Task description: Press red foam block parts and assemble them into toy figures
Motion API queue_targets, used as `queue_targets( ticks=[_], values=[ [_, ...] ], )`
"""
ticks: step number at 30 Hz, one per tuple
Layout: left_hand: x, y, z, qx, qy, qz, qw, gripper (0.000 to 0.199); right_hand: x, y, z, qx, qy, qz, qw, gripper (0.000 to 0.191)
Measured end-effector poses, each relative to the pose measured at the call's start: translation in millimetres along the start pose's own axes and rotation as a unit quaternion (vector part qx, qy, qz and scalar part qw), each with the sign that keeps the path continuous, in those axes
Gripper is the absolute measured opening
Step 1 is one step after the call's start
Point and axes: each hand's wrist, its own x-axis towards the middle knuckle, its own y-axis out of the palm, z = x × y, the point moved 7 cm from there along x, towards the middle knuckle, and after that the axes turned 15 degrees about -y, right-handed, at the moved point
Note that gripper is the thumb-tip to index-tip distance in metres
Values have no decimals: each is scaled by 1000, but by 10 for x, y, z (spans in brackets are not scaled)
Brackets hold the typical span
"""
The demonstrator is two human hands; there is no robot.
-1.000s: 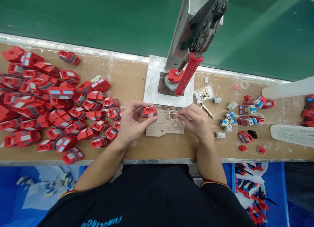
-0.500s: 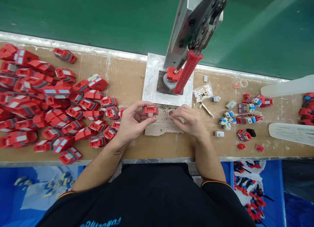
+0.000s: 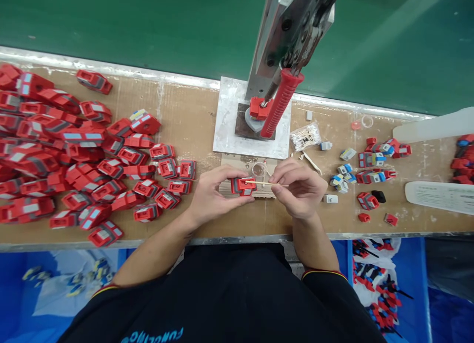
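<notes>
My left hand (image 3: 215, 194) is closed on a red toy car body part (image 3: 237, 186) with grey trim, gripping it between thumb and fingers. Between the thumb and fingertips of my right hand (image 3: 299, 187) is a thin pale stick (image 3: 264, 184), probably a swab stick. Its left tip lies over the recess of the red part; whether it touches cannot be made out. Just beyond the stick, a small clear round dish (image 3: 259, 169) rests on a piece of cardboard (image 3: 232, 160). A second pale stick leans at the dish, partly hidden by my right hand.
Behind my hands stands a lever press with a red handle (image 3: 282, 103) on a metal plate (image 3: 226, 120). Many red toy parts (image 3: 85, 138) are heaped at left. To the right lie a bag of swabs (image 3: 305, 136), small white-blue blocks (image 3: 346, 169) and red parts (image 3: 366, 159).
My right hand has brought the stick from the dish over to the red part. My left hand has shifted right and slightly toward me with the part.
</notes>
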Motion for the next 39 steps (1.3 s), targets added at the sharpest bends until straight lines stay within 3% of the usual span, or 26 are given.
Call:
queue_targets(
  ticks=[22, 39],
  values=[
    [1, -11, -76, 15, 32, -4, 999, 33, -21, 70, 5, -10, -5, 26, 1000, 15],
    [18, -69, -62, 47, 28, -26, 998, 28, -17, -104, 3, -67, -7, 28, 997, 16]
  ],
)
